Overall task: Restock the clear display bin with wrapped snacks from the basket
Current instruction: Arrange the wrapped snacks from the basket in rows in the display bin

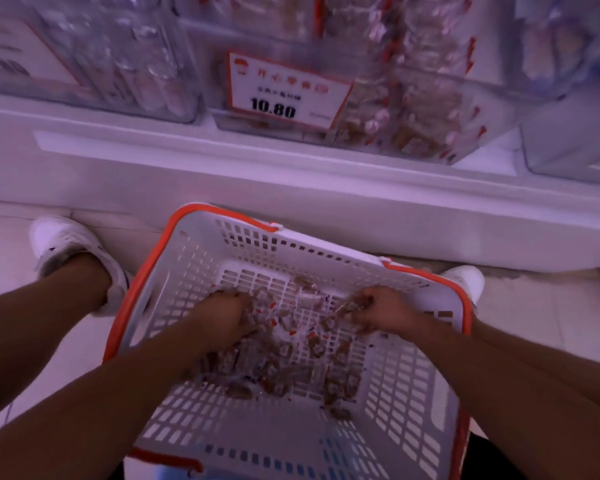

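We see both hands down in the basket (pixel 413 393): left hand (pixel 227 315) and right hand (pixel 378 311), fingers curled round wrapped snacks (pixel 291 362) (loose on its floor). Display bin (pixel 395 98) above it, part-filled.

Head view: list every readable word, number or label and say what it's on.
"10.80": black digits on the red-bordered price tag fronting the clear display bin.
Red heading and small dark line above the price on that tag: too blurred to read.
White sign at upper left: dark lines, blurred, unreadable.
Wrapped snacks in the basket: print too small to read.
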`<state>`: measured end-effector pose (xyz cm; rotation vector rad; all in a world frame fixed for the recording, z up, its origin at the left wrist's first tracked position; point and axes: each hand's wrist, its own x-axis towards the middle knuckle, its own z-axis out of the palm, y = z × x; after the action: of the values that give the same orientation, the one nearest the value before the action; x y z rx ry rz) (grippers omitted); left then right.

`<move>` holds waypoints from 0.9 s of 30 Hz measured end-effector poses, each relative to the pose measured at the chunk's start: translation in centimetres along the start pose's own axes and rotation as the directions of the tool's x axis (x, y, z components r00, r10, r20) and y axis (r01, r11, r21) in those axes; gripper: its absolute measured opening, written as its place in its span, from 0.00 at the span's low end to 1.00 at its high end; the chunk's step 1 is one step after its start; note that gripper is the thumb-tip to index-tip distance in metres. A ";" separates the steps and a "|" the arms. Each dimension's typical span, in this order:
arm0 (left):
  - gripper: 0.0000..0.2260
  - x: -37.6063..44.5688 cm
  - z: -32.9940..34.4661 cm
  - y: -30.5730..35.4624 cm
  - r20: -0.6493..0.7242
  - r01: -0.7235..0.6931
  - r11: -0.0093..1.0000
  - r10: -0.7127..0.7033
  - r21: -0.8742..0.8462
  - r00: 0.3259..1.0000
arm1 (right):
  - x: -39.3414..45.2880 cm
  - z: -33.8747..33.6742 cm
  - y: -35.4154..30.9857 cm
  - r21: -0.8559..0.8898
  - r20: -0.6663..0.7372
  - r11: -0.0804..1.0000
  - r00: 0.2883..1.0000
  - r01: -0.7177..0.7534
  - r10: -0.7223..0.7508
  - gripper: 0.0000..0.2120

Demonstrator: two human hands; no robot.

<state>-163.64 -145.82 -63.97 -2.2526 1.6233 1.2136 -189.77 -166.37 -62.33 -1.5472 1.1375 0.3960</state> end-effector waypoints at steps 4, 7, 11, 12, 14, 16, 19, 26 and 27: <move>0.24 -1.6 -7.9 6.6 0.075 0.161 0.671 -0.155 -0.724 0.985 | -4.0 1.2 -8.6 0.194 0.073 0.961 0.973 0.200 -0.217 0.06; 0.35 -5.9 -14.0 10.6 0.302 0.298 0.110 0.021 -0.948 0.953 | -8.8 1.6 -14.8 -0.057 -0.200 0.858 0.837 0.510 -0.510 0.11; 0.22 -13.3 -18.5 14.7 0.028 0.048 -0.080 0.243 -0.996 0.970 | -16.4 0.6 -20.0 -0.229 -0.303 0.552 0.480 0.802 -0.823 0.16; 0.20 -14.6 -19.2 15.4 -0.060 -0.030 -0.136 0.227 -0.990 0.972 | -17.7 0.3 -20.8 -0.284 -0.304 0.489 0.407 0.825 -0.862 0.19; 0.20 -16.4 -20.1 16.2 -0.191 -0.155 -0.186 0.193 -0.970 0.962 | -19.6 -0.4 -21.9 -0.332 -0.332 0.452 0.345 0.828 -0.878 0.29; 0.21 -17.3 -20.6 16.7 -0.295 -0.281 -0.107 0.158 -0.954 0.942 | -20.6 -0.9 -22.6 -0.243 -0.395 0.488 0.374 0.838 -0.839 0.33; 0.23 -16.7 -20.9 17.2 -0.385 -0.385 -0.019 -0.002 -0.923 0.923 | -20.4 -1.1 -22.9 -0.010 -0.484 0.519 0.450 0.855 -0.751 0.22; 0.09 -15.0 -22.0 16.1 -0.377 -0.379 -0.005 -0.097 -0.925 0.921 | -18.1 -1.7 -23.9 0.169 -0.511 0.601 0.591 0.781 -0.624 0.21; 0.09 -15.0 -22.1 15.8 -0.367 -0.370 -0.017 -0.086 -0.929 0.926 | -17.9 -1.9 -24.0 0.185 -0.510 0.598 0.597 0.780 -0.620 0.20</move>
<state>-166.69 -152.54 -33.80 -3.1349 0.9540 3.0303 -179.29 -162.12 -34.50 -1.6027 0.7037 -0.7115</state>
